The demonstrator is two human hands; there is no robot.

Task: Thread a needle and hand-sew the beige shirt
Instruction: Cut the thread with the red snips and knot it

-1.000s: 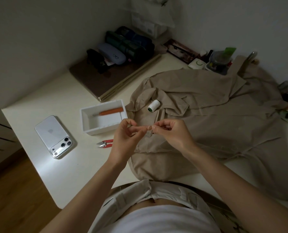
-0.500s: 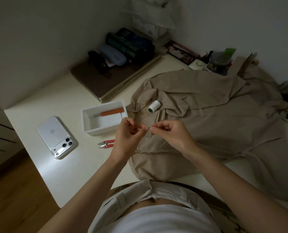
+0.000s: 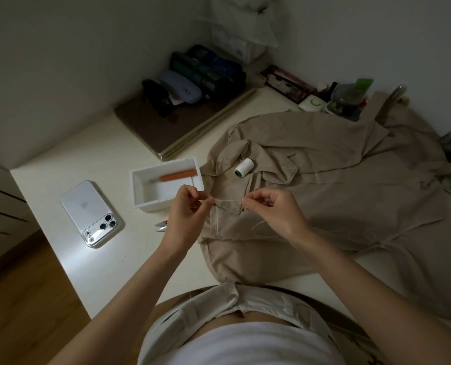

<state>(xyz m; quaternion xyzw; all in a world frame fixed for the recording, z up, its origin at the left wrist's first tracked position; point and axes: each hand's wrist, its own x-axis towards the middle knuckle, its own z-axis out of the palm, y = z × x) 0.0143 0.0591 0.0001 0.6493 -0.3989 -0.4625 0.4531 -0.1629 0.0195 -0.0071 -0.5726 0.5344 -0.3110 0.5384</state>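
We are pinching a thin white thread [image 3: 228, 201] taut between our 2 hands; left hand [image 3: 184, 217] and right hand [image 3: 274, 212] are each gripping it above the left edge of the crumpled beige fabric shirt [image 3: 324, 185]. The shirt is lying spread, reaching the near edge of the cream table [image 3: 87, 272]; bare tabletop is showing left of it.

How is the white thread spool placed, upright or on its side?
On its side: the thread spool lies lengthwise on the beige shirt, with its green end facing sideways, not down.
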